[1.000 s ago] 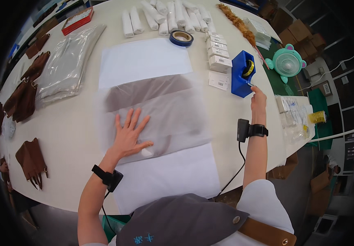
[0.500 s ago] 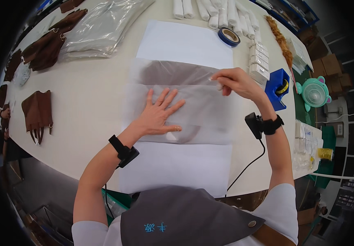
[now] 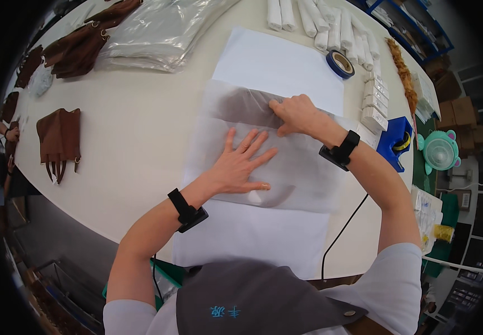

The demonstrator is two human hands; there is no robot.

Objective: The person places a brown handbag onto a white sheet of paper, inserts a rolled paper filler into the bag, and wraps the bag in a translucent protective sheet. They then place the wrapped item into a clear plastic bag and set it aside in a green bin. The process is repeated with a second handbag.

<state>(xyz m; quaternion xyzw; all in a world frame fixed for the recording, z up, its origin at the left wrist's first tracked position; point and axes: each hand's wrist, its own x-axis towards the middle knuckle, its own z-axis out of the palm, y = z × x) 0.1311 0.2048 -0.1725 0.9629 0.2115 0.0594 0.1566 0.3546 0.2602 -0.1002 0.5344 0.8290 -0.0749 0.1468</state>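
My left hand (image 3: 241,167) lies flat with its fingers spread on a translucent whitish wrapping sheet (image 3: 314,181). A dark brownish-grey flat shape (image 3: 241,106) shows through at the sheet's far side, beyond a fold line; its kind is hard to tell. At the far right part of that fold, my right hand (image 3: 300,116) rests with curled fingers, its fingertips down at the wrapping. Whatever may be in those fingers is hidden. Underneath lies white paper (image 3: 247,234), showing at the near and far ends.
Blue tape (image 3: 340,64), white rolls (image 3: 336,28), small white boxes (image 3: 374,103) and a blue tape dispenser (image 3: 396,142) stand at the right. Clear plastic bags (image 3: 149,39) and brown leather bags (image 3: 60,137) lie left. A green fan (image 3: 441,151) is farther right. Another person's hand (image 3: 12,134) shows far left.
My right hand has come down from its raised pinch onto the wrapping, closer to my left hand. The left hand stays spread on the sheet. The whole view has shifted and turned slightly.
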